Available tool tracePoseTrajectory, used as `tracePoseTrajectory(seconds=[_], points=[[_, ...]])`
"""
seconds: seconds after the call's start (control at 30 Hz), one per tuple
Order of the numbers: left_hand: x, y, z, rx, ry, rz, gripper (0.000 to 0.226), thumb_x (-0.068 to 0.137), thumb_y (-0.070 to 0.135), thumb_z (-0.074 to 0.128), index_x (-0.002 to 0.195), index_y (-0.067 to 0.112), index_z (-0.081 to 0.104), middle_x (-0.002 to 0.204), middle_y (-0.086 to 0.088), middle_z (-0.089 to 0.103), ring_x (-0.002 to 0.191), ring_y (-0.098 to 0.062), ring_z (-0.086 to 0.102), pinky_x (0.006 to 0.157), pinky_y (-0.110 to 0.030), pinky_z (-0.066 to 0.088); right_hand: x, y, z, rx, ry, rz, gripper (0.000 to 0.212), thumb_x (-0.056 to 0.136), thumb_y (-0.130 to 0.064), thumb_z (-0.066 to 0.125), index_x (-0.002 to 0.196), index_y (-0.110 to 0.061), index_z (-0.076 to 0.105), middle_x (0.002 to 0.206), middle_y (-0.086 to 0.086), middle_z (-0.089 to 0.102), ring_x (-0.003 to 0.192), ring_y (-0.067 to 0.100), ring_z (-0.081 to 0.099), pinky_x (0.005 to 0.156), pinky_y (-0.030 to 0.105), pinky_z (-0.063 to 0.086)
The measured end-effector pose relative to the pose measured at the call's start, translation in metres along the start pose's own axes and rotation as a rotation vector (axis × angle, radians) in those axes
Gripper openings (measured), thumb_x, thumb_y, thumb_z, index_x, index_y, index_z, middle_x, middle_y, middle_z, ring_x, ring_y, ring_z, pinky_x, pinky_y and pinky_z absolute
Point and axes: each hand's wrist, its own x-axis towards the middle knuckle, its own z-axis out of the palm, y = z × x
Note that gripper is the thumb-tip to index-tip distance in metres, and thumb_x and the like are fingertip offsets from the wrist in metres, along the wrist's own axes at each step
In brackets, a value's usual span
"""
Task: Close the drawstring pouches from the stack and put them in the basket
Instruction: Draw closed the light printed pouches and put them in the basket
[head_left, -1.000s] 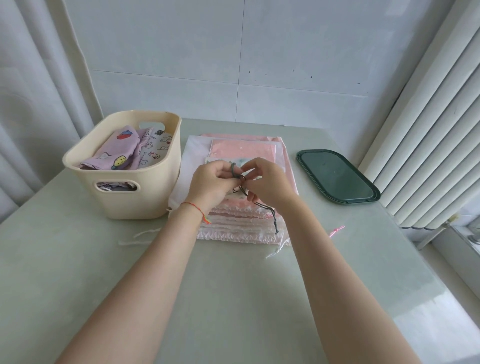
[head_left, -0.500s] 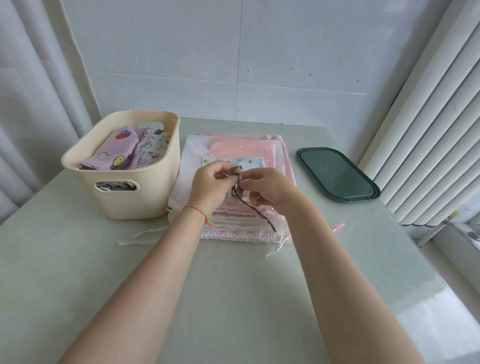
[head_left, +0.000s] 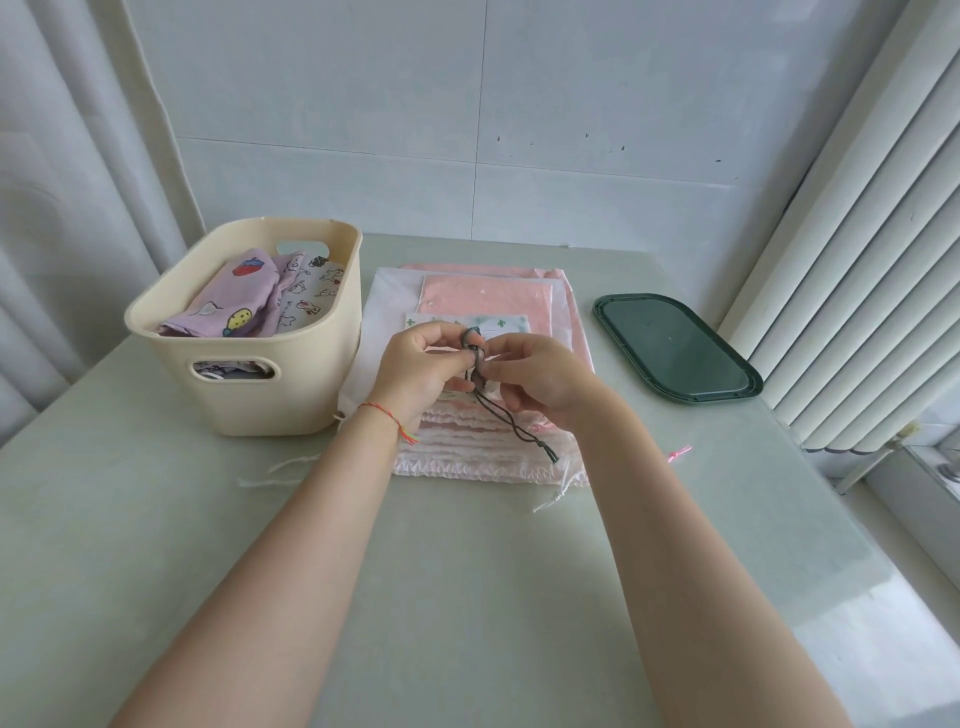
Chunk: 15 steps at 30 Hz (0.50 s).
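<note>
A stack of flat drawstring pouches (head_left: 488, 296), pink and white, lies mid-table. On top is a small white pouch with green print (head_left: 498, 322), mostly hidden by my hands. My left hand (head_left: 415, 369) and my right hand (head_left: 540, 374) meet above the stack, both pinching its dark drawstring (head_left: 511, 423), which loops between my fingers and trails toward me over the ruffled pouch edges. The cream basket (head_left: 249, 395) stands to the left of the stack with several printed pouches (head_left: 244, 296) inside.
A dark green tray (head_left: 675, 348) lies at the right, near the white slatted blinds. Loose white cords (head_left: 275, 470) and a pink cord end (head_left: 679, 452) stick out from the stack onto the table. Curtains hang at the left.
My hands have shifted slightly on the dark drawstring, working the loop between the fingers. The small pouch's top edge now shows behind them. The stack and basket have not moved.
</note>
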Motion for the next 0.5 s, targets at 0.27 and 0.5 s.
tracePoseTrajectory(seconds=[0.27,0.5], points=[[0.0,0.002,-0.001,-0.091,-0.042,-0.046,0.009,0.086,-0.002,0.068,0.089,0.006,0.071,0.08,-0.01,0.068,0.066,-0.02,0.065,0.056,-0.027,0.055,0.003,-0.004,0.004,-0.086,0.146,0.055,0.01,0.093,-0.015,0.054,0.088,-0.011,0.062,0.077,0.013,0.06,0.044,0.015,0.047,0.05,0.027,0.04],[0.007,-0.008,-0.001,-0.016,0.038,-0.015,0.007,0.091,0.007,0.066,0.084,0.007,0.069,0.069,-0.006,0.066,0.063,-0.012,0.062,0.069,-0.026,0.059,0.001,-0.008,-0.007,0.317,0.169,0.127,0.022,0.095,-0.02,0.055,0.076,-0.009,0.054,0.081,0.009,0.055,0.049,0.016,0.046,0.049,0.028,0.043]])
